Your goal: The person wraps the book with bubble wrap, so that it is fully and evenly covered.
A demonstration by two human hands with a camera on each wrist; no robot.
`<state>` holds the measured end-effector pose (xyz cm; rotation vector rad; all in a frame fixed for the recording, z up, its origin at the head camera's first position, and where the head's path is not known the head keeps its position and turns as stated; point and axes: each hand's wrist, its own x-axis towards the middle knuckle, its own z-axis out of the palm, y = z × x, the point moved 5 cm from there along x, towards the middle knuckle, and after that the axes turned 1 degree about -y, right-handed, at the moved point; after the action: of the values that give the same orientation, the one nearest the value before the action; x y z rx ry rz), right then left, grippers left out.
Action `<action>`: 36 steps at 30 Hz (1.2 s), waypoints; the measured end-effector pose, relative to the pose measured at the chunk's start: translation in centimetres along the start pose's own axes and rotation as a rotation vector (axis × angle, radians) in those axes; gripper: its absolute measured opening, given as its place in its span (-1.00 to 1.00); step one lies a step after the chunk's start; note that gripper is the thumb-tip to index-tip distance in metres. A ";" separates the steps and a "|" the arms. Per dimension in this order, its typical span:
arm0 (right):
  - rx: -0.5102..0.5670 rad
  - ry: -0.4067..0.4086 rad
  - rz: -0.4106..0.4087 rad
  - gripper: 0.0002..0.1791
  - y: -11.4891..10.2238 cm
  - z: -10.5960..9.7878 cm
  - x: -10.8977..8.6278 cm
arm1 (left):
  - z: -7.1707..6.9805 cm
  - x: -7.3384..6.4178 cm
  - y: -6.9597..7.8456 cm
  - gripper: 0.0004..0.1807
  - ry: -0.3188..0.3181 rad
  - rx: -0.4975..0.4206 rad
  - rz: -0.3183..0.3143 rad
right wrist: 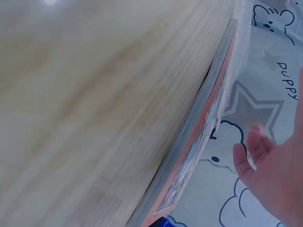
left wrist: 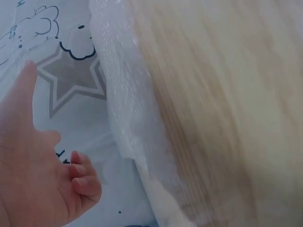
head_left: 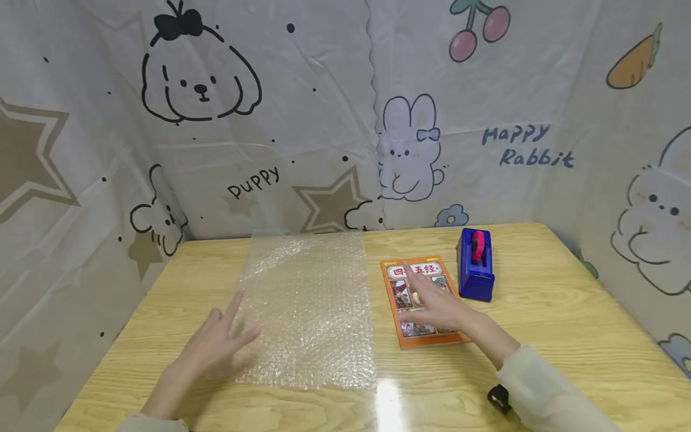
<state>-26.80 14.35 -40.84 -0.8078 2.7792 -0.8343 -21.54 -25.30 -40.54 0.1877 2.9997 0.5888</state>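
Head view: A person's right hand (head_left: 439,303) is over a book (head_left: 415,330), palm down, thumb apart from extended fingers, gripping nothing. The left hand (head_left: 213,342), well left of the book, has its index finger and thumb spread and is empty too. There is one orange-bordered book; one clear bubble wrap sheet (head_left: 308,312), lying flat to its left; and one blue tape dispenser (head_left: 476,273) with a pink roll, just to its right. All lie on a wood-grain surface (head_left: 561,324). Behind the book hangs pale cloth (head_left: 324,54) printed with a puppy, rabbits and stars.

Left wrist view: The left hand, one finger extended and others loosely bent, is apart from the one wrap sheet.

Right wrist view: The right hand, partly cut off, fingers relaxed, is clear of the one book, seen edge-on. A dispenser corner shows beside the book.
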 end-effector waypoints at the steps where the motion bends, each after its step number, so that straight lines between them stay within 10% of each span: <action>1: 0.001 -0.017 -0.012 0.12 -0.1 0.1 0.2 | 0.1 -0.1 -0.2 -0.01 -0.018 0.007 -0.001; 15: -0.206 -0.151 -0.006 0.00 -0.5 2.2 3.1 | 0.9 -1.6 -2.6 -0.02 -0.184 0.036 0.041; 36: -0.463 -0.280 -0.019 -0.02 -3.4 5.3 6.1 | 1.8 -1.8 -2.8 0.05 -0.225 -0.050 0.073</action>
<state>-28.99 6.17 -43.25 -0.9300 2.7344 -0.0562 -19.89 -27.43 -43.14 0.3371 2.7686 0.6047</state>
